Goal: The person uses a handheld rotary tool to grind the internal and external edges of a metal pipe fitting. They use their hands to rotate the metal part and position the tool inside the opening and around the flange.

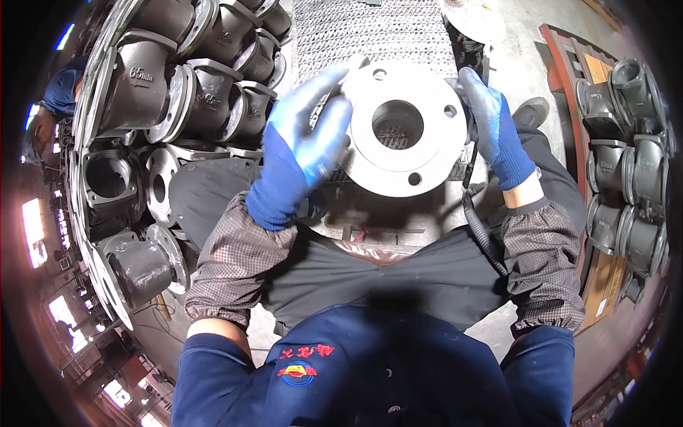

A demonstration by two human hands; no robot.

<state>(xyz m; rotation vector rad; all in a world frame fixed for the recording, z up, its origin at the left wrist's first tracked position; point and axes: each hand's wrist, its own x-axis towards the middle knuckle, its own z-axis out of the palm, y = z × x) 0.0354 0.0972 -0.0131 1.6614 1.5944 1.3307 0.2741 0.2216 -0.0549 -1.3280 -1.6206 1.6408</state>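
Note:
A flanged cast-metal valve body (pixel 363 153) is between my hands, its pale round flange facing up. The flange has a large central bore and several bolt holes; through the bore a patterned surface shows. My left hand (pixel 302 132), in a blue glove, grips the left side, with the thumb near the rim and the fingers reaching behind it. My right hand (pixel 491 124), also gloved in blue, presses the right side with its fingers along the edge. The underside of the casting and some of my fingertips are hidden.
A perforated metal mat (pixel 373 35) lies beyond the casting. Dark valve bodies (pixel 139 82) are stacked at the left, and several more (pixel 608 167) stand on a wooden pallet (pixel 605 285) at the right. A coiled black cable (pixel 480 235) hangs beside my right leg.

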